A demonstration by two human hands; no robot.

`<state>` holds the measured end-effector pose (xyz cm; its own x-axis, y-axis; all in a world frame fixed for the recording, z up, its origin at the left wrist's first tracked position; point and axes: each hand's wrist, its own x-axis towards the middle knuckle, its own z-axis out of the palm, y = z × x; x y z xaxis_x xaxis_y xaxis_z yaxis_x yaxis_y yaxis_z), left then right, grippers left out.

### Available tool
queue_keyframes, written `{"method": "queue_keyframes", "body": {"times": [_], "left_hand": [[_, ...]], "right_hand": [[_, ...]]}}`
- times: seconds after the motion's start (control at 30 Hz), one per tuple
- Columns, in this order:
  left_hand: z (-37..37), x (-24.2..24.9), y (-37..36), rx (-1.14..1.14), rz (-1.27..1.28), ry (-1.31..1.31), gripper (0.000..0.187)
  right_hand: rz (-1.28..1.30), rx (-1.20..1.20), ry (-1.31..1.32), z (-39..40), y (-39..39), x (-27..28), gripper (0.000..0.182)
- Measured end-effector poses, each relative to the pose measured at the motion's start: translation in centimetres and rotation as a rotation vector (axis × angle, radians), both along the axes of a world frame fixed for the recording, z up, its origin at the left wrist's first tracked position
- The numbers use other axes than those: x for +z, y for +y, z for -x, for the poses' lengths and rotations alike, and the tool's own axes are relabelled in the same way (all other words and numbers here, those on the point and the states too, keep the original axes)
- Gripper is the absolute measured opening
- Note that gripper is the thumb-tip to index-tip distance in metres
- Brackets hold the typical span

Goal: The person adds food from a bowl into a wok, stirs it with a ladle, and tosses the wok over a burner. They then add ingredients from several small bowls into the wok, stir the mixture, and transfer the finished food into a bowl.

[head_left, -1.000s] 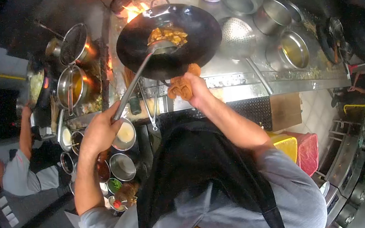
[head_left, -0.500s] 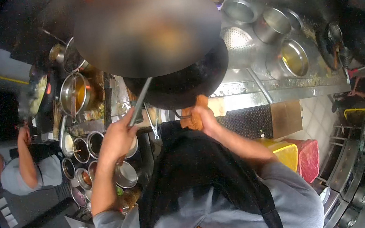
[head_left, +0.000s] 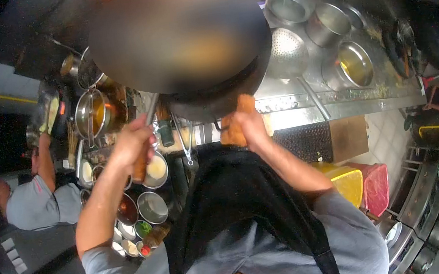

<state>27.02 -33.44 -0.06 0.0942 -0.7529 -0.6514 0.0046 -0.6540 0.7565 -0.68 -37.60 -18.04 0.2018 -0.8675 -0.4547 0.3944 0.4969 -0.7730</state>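
Observation:
My left hand is closed around a cooking utensil with a wooden handle end and a metal shaft; its head is hidden in a large blurred patch. My right hand grips an orange-brown cloth at the looped handle of a dark wok. Most of the wok and its contents lie behind the blur, where only a yellowish smear shows. Right of the wok, a perforated strainer rests on the steel stove top with its handle toward me.
Metal pots stand on the right of the stove. At left is a pot of orange liquid, with bowls of ingredients below. A co-worker stands at far left by a pan. Yellow and red tubs sit at lower right.
My left hand has moved left and up with the utensil, exposing its wooden end. The wok has shifted slightly away from me. The co-worker's hand has moved up toward the pan.

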Motion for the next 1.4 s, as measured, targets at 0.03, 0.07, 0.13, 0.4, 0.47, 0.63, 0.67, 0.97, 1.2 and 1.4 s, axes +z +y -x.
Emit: {"method": "queue_keyframes", "body": {"times": [0.03, 0.07, 0.13, 0.4, 0.47, 0.63, 0.67, 0.97, 1.2, 1.4], "left_hand": [[1.8, 0.1, -0.1, 0.016, -0.038, 0.024, 0.049], [4.1, 0.3, -0.1, 0.046, -0.07, 0.107, 0.047], [8.3, 1.1, 1.0, 0.083, -0.117, 0.297, 0.042], [10.8, -1.7, 2.7, 0.127, -0.131, 1.167, 0.031], [10.6, -2.4, 2.9, 0.11, -0.127, 1.149, 0.031], [9.6, -2.1, 3.3, 0.066, -0.118, 0.954, 0.042], [9.2, -2.5, 3.7, 0.026, -0.091, 0.935, 0.041], [9.4, -3.9, 6.5, 0.07, 0.05, 0.735, 0.049], [17.2, -4.4, 8.7, 0.431, 0.108, 0.711, 0.052], [30.0, -5.2, 9.5, 0.789, 0.315, 0.742, 0.059]], "right_hand": [[0.162, -0.009, 0.198, 0.0, 0.6, -0.3, 0.029], [0.175, 0.003, 0.212, 0.0, 0.8, 3.7, 0.026], [0.149, 0.054, 0.288, 0.6, -0.3, 3.1, 0.025], [-0.116, 0.029, 0.121, 1.9, -2.7, 0.6, 0.022], [-0.146, 0.054, 0.065, 2.1, -2.1, 1.5, 0.024], [-0.182, 0.043, -0.074, 2.8, -1.1, 2.8, 0.031], [-0.177, 0.046, -0.077, 3.1, -0.9, 2.5, 0.031], [-0.196, 0.141, -0.208, 5.7, -1.1, -0.3, 0.033], [-0.241, 0.406, -0.097, 10.7, -5.9, -0.5, 0.033], [-0.143, 0.734, 0.019, 17.0, -10.5, 2.3, 0.039]]}}
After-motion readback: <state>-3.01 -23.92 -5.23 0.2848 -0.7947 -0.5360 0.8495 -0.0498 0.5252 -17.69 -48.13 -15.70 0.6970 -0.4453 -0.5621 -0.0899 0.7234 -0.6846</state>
